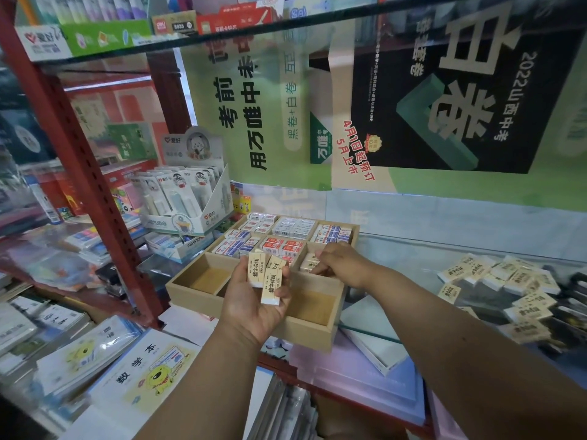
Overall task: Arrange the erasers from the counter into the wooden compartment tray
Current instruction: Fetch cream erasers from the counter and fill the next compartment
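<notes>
our left hand [254, 300] sits at the centre of the frame, palm up, fingers curled round a small fan of cream-sleeved erasers [268, 276], held as a ready supply, we judge. just to the right, our right hand [338, 263] reaches down into the middle-row right compartment of the wooden compartment tray [313, 333], fingertips bent onto a pale eraser [308, 261] already lying there; whether they pinch it or only nudge it flat we cannot tell. the hand works low so each piece can be seated beside the others.

the tray's far compartments, above the hands, are packed with white, blue-printed erasers [232, 246] and red-printed ones [281, 244], sorted by kind. the near row shows bare wood, so we judge the job a good way along but unfinished.

at the right edge of the frame a loose heap of matching cream erasers [495, 281] lies on the glass counter [444, 246], well apart from the tray, waiting to be gathered. a display box of correction tapes [185, 198] stands left of the tray, exercise books [149, 369] at lower left.
</notes>
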Demonstrator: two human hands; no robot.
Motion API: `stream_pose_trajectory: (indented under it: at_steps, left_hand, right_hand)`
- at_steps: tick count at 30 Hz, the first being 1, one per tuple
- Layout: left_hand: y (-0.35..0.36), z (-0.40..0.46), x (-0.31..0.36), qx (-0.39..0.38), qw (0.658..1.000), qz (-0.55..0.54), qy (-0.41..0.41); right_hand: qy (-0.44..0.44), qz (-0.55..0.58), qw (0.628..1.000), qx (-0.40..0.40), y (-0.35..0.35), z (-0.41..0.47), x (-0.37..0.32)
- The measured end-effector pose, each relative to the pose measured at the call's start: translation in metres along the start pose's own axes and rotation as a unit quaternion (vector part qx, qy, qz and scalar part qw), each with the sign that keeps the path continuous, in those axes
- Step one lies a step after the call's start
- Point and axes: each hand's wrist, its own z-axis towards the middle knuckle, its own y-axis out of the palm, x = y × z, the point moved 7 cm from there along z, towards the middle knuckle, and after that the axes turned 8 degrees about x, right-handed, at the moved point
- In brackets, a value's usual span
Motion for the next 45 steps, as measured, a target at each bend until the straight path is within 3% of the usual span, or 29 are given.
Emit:
stream_pose_trajectory:
  at_steps: [9, 12, 19, 32, 37, 39, 41, 43, 45]
  left_hand:
    - [0.002, -0.003, -0.001, 0.003, 1.000, 0.011, 0.001]
    - [0.001, -0.005, 0.000, 0.015, 1.000, 0.009, 0.009]
    - [0.008, -0.006, -0.001, -0.002, 0.999, 0.050, 0.003]
    - [0.007, -0.005, -0.003, -0.002, 0.992, 0.127, 0.009]
    - [0.009, -0.006, -0.004, -0.006, 0.993, 0.120, 0.009]
    - [0.007, -0.004, -0.002, -0.005, 0.995, 0.100, 0.008]
    - [0.003, -0.002, 0.000, -0.003, 0.997, 0.082, 0.009]
    - [0.001, -0.002, -0.001, -0.004, 0.997, 0.073, 0.009]
    - [0.002, -0.002, -0.003, -0.009, 0.998, 0.069, 0.006]
  right_hand:
    - [0.002, -0.013, 1.000, -0.011, 0.002, -0.008, -0.003]
    - [-0.010, -0.070, 0.997, -0.004, 0.002, -0.006, -0.005]
    - [-0.021, 0.126, 0.992, 0.003, 0.000, -0.004, -0.040]
    - [0.080, 0.250, 0.961, -0.088, 0.027, -0.017, -0.054]
    - [0.095, 0.276, 0.957, -0.008, 0.002, -0.012, -0.047]
    - [0.075, 0.215, 0.970, 0.084, -0.032, -0.004, -0.042]
    - [0.037, 0.039, 0.986, 0.155, -0.060, 0.004, -0.037]
    - [0.013, -0.171, 0.976, 0.138, -0.063, 0.008, -0.033]
    - [-0.014, -0.332, 0.938, 0.098, -0.051, 0.006, -0.028]
